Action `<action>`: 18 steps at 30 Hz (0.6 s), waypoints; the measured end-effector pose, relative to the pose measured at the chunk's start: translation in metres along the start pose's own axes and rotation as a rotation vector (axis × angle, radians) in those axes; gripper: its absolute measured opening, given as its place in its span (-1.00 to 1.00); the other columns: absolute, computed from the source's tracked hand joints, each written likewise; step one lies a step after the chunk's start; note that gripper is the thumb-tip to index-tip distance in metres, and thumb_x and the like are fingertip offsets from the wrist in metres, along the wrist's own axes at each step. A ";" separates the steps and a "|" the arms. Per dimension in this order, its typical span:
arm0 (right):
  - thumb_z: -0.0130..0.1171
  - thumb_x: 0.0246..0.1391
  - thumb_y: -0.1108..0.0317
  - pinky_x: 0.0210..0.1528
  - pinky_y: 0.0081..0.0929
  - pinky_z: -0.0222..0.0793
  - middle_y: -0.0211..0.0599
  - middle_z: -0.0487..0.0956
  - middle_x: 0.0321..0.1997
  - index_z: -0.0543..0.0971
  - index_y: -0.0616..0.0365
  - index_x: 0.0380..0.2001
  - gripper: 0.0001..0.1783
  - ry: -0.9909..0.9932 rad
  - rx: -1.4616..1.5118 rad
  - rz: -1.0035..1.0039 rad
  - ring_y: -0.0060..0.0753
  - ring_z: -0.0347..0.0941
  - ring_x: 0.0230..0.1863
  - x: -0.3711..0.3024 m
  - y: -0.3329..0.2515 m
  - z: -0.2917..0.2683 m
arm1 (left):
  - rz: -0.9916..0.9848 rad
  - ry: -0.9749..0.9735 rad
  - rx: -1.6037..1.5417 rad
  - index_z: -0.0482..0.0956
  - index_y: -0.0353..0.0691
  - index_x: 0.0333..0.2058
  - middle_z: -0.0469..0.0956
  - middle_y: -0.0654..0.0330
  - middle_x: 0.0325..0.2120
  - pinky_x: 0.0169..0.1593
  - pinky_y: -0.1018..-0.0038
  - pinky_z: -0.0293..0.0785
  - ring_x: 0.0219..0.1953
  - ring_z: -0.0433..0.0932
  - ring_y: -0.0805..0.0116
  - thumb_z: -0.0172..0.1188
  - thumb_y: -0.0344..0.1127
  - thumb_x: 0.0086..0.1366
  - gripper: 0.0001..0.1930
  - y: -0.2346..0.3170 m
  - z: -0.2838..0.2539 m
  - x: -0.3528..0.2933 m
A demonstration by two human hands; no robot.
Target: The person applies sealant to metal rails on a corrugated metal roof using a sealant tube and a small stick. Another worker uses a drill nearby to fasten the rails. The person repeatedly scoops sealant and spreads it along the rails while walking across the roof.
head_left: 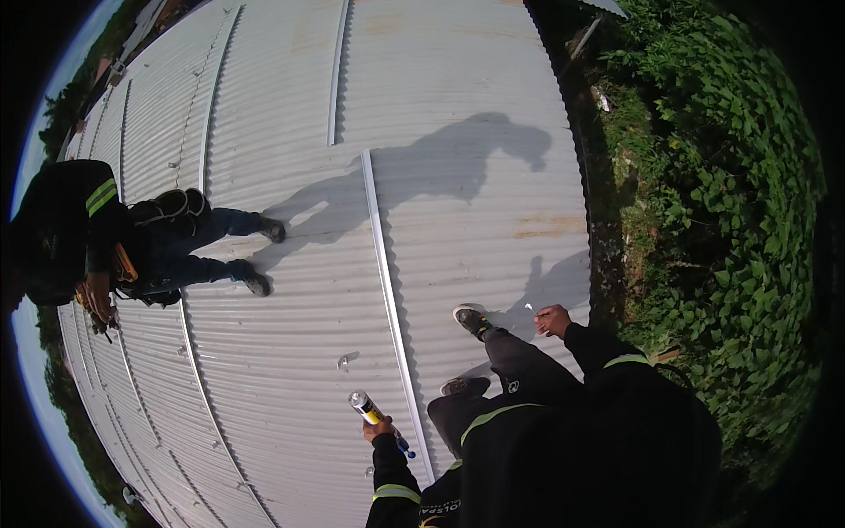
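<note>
My left hand point(378, 429) is closed around a caulking gun point(403, 443) with a clear, yellow and black sealant cartridge point(365, 407) in it. Its far end tilts up and away from me, and a blue part shows below the hand. Out to the right, my right hand point(553, 322) has its fingers pinched on a small slim piece with a white tip point(529, 307); its kind is too small to make out. Beneath both hands lies a corrugated metal roof point(290, 387). A small metal bracket point(347, 360) sits on it, just beyond the cartridge.
A long metal rail point(388, 282) runs along the roof beside my feet, with more rails to the left. The roof edge point(584, 202) drops off at the right toward dense green plants point(748, 220). A co-worker point(79, 229) wearing a tool belt stands at the left.
</note>
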State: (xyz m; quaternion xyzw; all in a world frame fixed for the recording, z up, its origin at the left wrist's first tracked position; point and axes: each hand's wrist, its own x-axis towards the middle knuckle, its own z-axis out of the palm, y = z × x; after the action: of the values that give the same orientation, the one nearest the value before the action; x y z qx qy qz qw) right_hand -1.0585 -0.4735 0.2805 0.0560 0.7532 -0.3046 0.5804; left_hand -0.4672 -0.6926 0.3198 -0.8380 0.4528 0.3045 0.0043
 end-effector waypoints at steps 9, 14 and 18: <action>0.34 0.21 0.31 -0.55 -0.41 0.49 -0.27 0.72 -0.38 0.70 0.22 -0.14 -0.76 0.181 0.162 -0.151 -0.38 0.71 -0.48 0.006 -0.099 -0.050 | -0.033 -0.134 0.116 0.70 -0.28 -0.16 0.77 0.02 -0.27 -0.01 0.17 0.68 -0.21 0.77 0.01 0.58 -0.23 -0.15 -0.48 0.073 0.032 -0.012; 0.31 0.22 0.30 -0.56 -0.42 0.47 -0.29 0.72 -0.37 0.69 0.19 -0.16 -0.79 0.180 0.150 -0.101 -0.37 0.71 -0.47 0.031 -0.146 -0.073 | -0.042 -0.205 0.022 0.67 -0.35 -0.12 0.74 -0.01 -0.24 -0.03 0.18 0.66 -0.18 0.76 0.04 0.56 -0.19 -0.13 -0.43 0.145 0.081 -0.021; 0.29 0.24 0.33 -0.59 -0.42 0.45 -0.26 0.72 -0.38 0.69 0.21 -0.15 -0.79 0.161 0.082 -0.125 -0.37 0.71 -0.49 0.064 -0.210 -0.089 | -0.150 -0.236 0.038 0.67 -0.30 -0.05 0.74 -0.04 -0.17 0.06 0.18 0.64 -0.07 0.74 0.01 0.53 -0.09 -0.09 -0.38 0.220 0.126 -0.009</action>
State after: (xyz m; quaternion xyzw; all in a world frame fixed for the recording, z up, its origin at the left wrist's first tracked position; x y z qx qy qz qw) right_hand -1.2454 -0.6138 0.3174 0.0567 0.7863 -0.3651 0.4952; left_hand -0.7019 -0.7798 0.2804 -0.8276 0.3909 0.3912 0.0961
